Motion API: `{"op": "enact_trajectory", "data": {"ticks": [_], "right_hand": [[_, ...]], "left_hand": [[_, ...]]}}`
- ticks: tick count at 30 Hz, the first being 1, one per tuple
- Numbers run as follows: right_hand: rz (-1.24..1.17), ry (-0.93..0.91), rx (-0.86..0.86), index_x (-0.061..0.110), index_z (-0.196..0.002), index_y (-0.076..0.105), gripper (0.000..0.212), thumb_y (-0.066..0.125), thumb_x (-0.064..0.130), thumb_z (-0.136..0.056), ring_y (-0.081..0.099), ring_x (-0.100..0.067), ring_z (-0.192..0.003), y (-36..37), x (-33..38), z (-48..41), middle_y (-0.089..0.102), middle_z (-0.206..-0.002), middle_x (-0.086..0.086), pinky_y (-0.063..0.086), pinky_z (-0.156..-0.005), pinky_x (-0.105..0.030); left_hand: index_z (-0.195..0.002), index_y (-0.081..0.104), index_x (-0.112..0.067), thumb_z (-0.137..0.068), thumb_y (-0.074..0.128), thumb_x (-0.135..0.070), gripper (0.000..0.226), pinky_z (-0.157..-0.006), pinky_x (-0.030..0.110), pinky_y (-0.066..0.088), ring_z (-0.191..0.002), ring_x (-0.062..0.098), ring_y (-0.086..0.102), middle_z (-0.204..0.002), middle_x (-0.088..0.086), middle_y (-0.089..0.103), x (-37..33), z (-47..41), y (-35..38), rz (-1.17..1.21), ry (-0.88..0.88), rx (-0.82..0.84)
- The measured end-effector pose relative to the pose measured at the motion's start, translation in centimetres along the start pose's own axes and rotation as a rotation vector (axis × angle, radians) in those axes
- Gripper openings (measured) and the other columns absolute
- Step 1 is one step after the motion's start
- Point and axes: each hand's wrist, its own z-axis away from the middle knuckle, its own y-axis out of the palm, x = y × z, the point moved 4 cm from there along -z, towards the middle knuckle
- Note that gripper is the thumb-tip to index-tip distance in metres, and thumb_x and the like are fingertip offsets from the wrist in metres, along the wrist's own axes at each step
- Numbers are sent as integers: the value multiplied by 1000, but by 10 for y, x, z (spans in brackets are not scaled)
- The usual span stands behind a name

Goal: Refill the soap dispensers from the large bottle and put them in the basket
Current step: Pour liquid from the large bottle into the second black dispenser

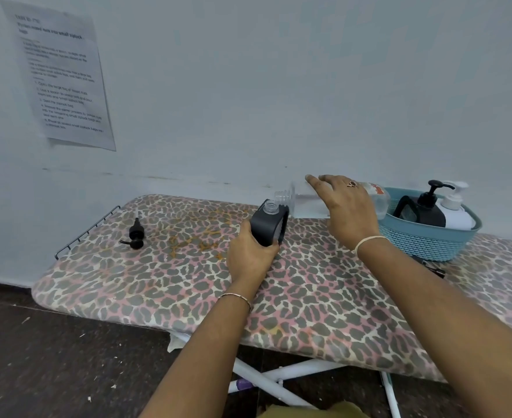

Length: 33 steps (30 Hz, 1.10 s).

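**Pour position: bottle neck at dispenser mouth**

Left hand: wrapped round the lower end of the dark dispenser, gripping it. The dispenser is tilted, its base end at the ironing board; whether it touches is hidden by the fingers. Its clear threaded neck is open, with no pump on it.

Right hand: laid over the large bottle from above, fingers curled across it, holding it. The thumb is hidden behind the bottle. The bottle is clear and lies nearly level, its threaded neck just beside the dispenser's mouth. Blur here; cannot tell whether liquid is running. Most of the label is covered by the hand, and only a red-and-white corner shows.

Pump head: black, lying on the board well to the left, near the wire rack at its end.

Basket: blue, at the right on the board, holding a black pump dispenser and a white pump dispenser, both upright with pumps on.

A small dark object lies beyond the right forearm, mostly hidden; unidentified.

Printed sheet on the wall; text too blurred to read reliably.
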Motion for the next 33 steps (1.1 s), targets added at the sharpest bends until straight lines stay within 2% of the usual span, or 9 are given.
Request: {"op": "enact_trajectory", "data": {"ticks": [6, 14, 20, 33], "right_hand": [[19, -13, -8, 16, -140, 47, 90, 63, -21, -59, 57, -37, -114, -3, 1, -1, 59, -126, -19, 47, -89, -45], [49, -27, -15, 15, -139, 48, 91, 63, -23, -57, 57, -37, -113, -5, 2, -2, 59, -126, -20, 47, -91, -46], [83, -52, -25, 14, -137, 49, 92, 65, -23, -54, 58, -37, -111, -5, 2, -5, 60, -123, -20, 48, -89, -45], [109, -66, -40, 13, -137, 49, 92, 66, -23, -54, 58, -38, -110, -8, 2, -5, 60, -123, -21, 49, -90, -46]], "left_hand": [[-109, 53, -23, -69, 78, -34, 48, -62, 27, 46, -82, 16, 59, -99, -3, 66, 0, 0, 0, -7, 0, 3], [-108, 53, -21, -70, 78, -34, 47, -59, 25, 41, -75, 12, 53, -97, -3, 66, 1, 0, 1, -4, 13, 2], [-109, 53, -22, -70, 78, -34, 48, -61, 27, 46, -79, 14, 57, -99, -3, 66, 1, -1, 1, 3, 16, 3], [-107, 52, -21, -71, 78, -33, 46, -59, 23, 39, -75, 12, 53, -99, -2, 66, 0, 1, 0, 2, 12, 3]]}}
